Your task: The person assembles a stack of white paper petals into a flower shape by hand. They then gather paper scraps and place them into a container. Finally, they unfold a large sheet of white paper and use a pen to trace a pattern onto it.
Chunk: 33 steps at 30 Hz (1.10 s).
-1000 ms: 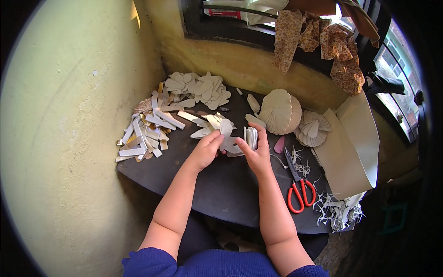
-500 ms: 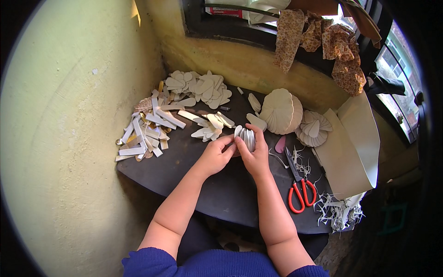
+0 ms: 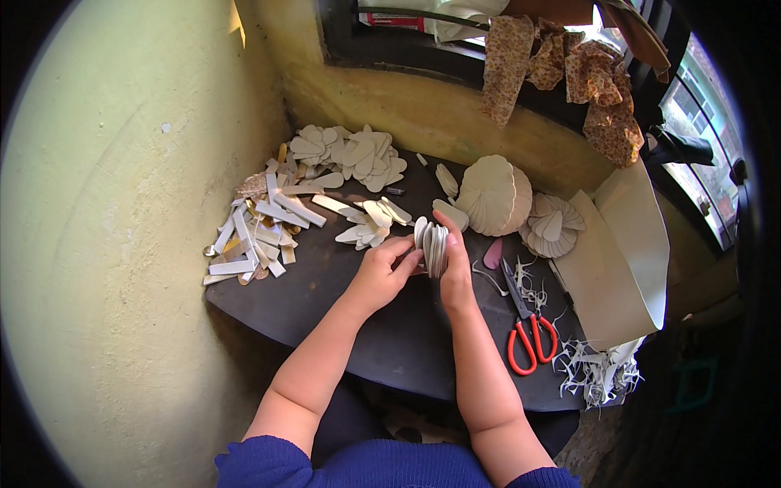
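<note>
Dark table [image 3: 390, 346], curved near edge toward the wearer. Cream sheet [image 3: 614, 260], bent, along its right edge; strip heap [image 3: 283, 215] at the left corner; petal heap [image 3: 370, 159] by the far edge. Two fanned rounds [image 3: 488, 195] lie right of that heap, toward the far right. Right hand [image 3: 457, 281]: half closed, cupped round the right side of the stack of white pieces [image 3: 437, 248], holding it. Left hand [image 3: 381, 275]: partly curled, thumb and fingers at the stack's left side; cannot tell whether it grips a piece. Scissors [image 3: 523, 309], red-handled, lie unused nearer the right edge. Stack is held above mid-table, pieces on edge, slightly fanned. Step judged: gathering and evening pieces between both hands. Next move would call for a steady right grip and light left fingertips, lest pieces slip. Red-and-white package [image 3: 394, 19] behind the window bars: print illegible. No other label found.
</note>
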{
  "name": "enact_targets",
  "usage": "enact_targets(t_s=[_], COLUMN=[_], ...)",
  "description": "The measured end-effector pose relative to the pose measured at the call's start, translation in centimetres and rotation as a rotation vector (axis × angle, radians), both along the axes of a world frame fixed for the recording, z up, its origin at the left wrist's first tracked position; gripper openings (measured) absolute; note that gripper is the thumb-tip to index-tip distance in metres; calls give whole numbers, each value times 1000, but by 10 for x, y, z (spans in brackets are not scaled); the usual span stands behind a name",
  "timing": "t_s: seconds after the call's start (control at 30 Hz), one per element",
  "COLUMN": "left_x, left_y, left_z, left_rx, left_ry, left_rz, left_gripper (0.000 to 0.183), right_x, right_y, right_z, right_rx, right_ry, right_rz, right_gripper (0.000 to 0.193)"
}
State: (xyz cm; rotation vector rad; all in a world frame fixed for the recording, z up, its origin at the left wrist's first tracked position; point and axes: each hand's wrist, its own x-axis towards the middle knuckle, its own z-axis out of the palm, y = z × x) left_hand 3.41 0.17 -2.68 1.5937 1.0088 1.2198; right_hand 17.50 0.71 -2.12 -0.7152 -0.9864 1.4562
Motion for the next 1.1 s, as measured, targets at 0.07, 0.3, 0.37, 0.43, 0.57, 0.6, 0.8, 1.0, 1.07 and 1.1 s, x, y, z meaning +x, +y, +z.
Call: enact_targets(t_s=[0.07,0.3,0.37,0.43,0.57,0.6,0.8,1.0,1.07,1.1], left_x=[-2,0,-3,-6,-9,-9,0,-7,-7,-8], left_y=[0,-1,0,0,-1,-1,-2,-1,1,1], left_z=[6,8,8,10,16,18,14,17,11,9], left_rx=[26,50,94,140,244,271,105,-99,-97,-96], left_ry=[83,56,124,153,164,174,-10,-57,-68,-73], left_rz=[48,118,111,101,86,84,195,277,236,216], left_gripper=[20,18,18,17,14,13,14,17,18,19], right_x=[4,2,2,2,4,4,-2,4,7,7], right_y=[3,9,9,7,2,2,0,2,4,5], right_z=[-2,-15,-14,-8,4,4,4,-1,3,3], right_rx=[42,145,128,101,56,53,84,143,91,67], right_ry=[-78,-349,-351,-298,-145,-122,-64,-131,-47,-4], right_rz=[-41,-129,-96,-52,10,15,-40,-184,-161,-142], right_gripper=[47,47,48,49,50,50,45,43,45,45])
